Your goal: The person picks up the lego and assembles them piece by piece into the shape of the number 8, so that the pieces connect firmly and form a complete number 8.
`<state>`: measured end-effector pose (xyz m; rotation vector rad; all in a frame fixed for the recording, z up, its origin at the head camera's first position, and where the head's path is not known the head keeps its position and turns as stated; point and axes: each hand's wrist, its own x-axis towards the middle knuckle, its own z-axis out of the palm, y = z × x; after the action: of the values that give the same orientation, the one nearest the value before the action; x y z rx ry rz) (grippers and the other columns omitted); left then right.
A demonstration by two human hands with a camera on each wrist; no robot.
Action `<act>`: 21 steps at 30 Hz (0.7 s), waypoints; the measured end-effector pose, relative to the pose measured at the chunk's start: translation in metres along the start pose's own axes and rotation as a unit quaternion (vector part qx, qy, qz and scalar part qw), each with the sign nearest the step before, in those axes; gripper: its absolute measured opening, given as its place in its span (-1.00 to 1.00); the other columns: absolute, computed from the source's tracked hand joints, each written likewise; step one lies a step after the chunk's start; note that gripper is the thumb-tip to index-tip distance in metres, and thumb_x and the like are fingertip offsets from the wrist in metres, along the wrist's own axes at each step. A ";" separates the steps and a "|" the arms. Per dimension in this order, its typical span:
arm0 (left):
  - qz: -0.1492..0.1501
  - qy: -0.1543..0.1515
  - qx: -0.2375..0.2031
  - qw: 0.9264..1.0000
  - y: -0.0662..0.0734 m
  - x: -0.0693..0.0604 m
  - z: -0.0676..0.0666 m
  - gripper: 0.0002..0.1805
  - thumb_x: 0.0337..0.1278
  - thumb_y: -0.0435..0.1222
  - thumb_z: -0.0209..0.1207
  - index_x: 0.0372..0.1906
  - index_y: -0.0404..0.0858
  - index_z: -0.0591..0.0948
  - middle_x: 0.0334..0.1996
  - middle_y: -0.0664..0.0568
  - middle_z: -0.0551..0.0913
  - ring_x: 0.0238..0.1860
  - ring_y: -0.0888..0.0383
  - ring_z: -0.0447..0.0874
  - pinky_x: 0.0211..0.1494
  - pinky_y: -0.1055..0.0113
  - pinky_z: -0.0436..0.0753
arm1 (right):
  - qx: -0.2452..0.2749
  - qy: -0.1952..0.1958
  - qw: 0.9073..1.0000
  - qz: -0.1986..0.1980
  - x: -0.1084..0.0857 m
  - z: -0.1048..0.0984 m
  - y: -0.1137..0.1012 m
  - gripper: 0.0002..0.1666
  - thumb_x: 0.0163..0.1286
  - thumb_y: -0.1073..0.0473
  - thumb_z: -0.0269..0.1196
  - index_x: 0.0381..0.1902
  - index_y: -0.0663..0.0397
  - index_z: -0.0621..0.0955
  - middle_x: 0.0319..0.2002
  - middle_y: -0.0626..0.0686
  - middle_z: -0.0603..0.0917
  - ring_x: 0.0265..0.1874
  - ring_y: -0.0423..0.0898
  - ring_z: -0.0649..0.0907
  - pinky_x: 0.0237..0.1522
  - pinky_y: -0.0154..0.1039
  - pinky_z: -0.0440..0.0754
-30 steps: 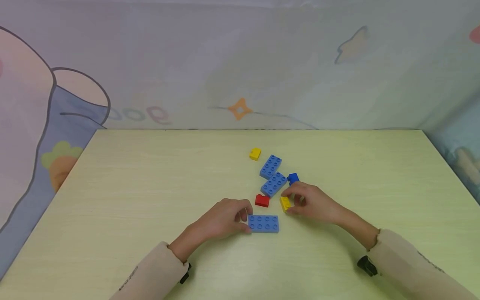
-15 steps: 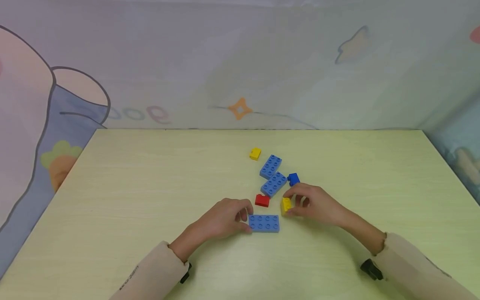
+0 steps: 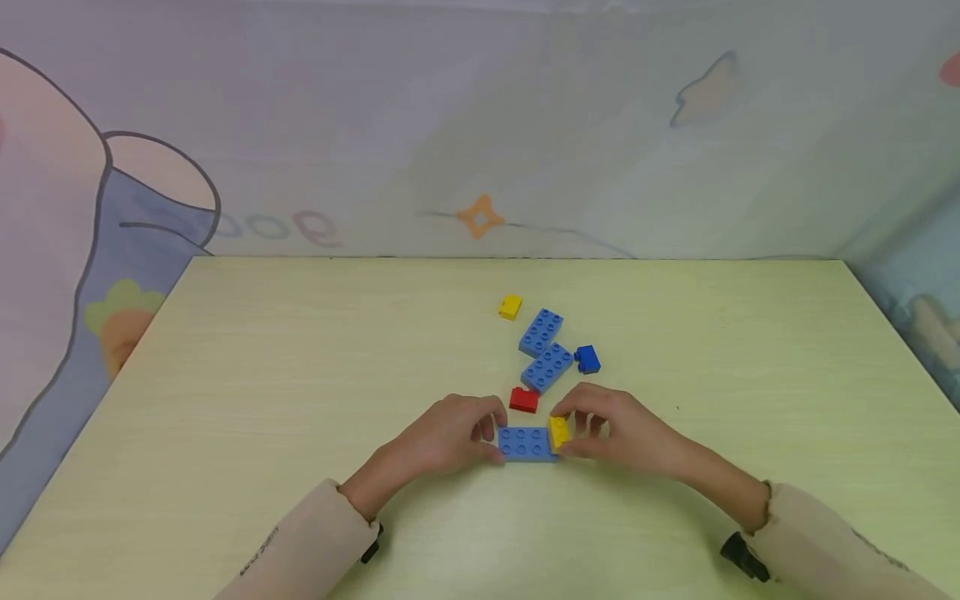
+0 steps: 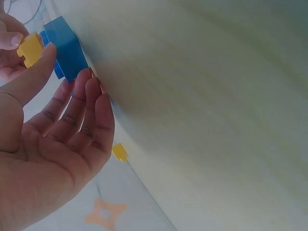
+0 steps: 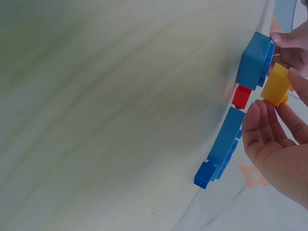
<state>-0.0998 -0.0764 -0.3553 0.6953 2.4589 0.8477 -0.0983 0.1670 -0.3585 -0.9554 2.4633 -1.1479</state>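
Note:
My left hand [image 3: 453, 433] pinches the left end of a light blue building brick [image 3: 521, 444] that lies on the table with its studs up. Between the thumb and fingers of my right hand [image 3: 626, 425] is a small yellow brick [image 3: 558, 433], held over the blue brick's right end. In the right wrist view a narrow gap shows between the yellow brick [image 5: 275, 85] and the blue brick's studs. From the left wrist, the blue brick [image 4: 67, 48] appears beside my left thumb. Just behind the blue brick lies a small red brick [image 3: 523, 400].
Two more light blue bricks [image 3: 542, 332] lie end to end behind the red one. A small dark blue brick [image 3: 588, 359] is at their right, on its side. Farther back lies another yellow brick [image 3: 511, 307]. The pale wooden table [image 3: 300, 358] meets a printed backdrop [image 3: 480, 125].
My right hand has lifted the yellow brick and carried it left, from beside the blue brick to above its right end. My left hand stays at the blue brick.

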 end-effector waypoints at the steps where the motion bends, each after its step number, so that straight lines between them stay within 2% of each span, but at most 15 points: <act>1: 0.000 0.000 0.001 1.000 0.000 0.000 0.000 -0.72 -0.05 -0.31 0.31 -0.19 -0.21 0.53 -0.43 0.11 0.53 -0.37 0.17 0.45 -0.29 0.36 0.47 | -0.002 0.001 1.000 -0.002 0.000 0.001 0.000 -0.66 0.11 0.22 0.35 -0.14 0.18 0.57 -0.31 -0.10 0.53 -0.34 -0.10 0.49 -0.33 -0.31 0.56; 13: 0.001 0.005 0.012 1.000 0.000 0.003 0.001 -0.71 -0.05 -0.28 0.32 -0.19 -0.21 0.53 -0.47 0.12 0.51 -0.42 0.18 0.43 -0.33 0.39 0.46 | -0.024 0.006 1.000 0.008 0.002 0.005 -0.001 -0.65 0.08 0.25 0.36 -0.14 0.15 0.57 -0.32 -0.11 0.52 -0.35 -0.14 0.49 -0.34 -0.28 0.57; 21: -0.003 0.004 0.012 1.000 0.000 0.003 0.001 -0.72 -0.05 -0.28 0.32 -0.19 -0.21 0.53 -0.48 0.12 0.51 -0.41 0.18 0.43 -0.33 0.39 0.46 | -0.024 0.014 1.000 -0.007 0.002 0.005 0.000 -0.66 0.06 0.27 0.37 -0.17 0.17 0.58 -0.33 -0.11 0.52 -0.37 -0.13 0.49 -0.36 -0.29 0.57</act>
<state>-0.1013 -0.0746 -0.3567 0.6943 2.4813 0.8218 -0.0976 0.1624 -0.3616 -0.9781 2.5205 -1.1187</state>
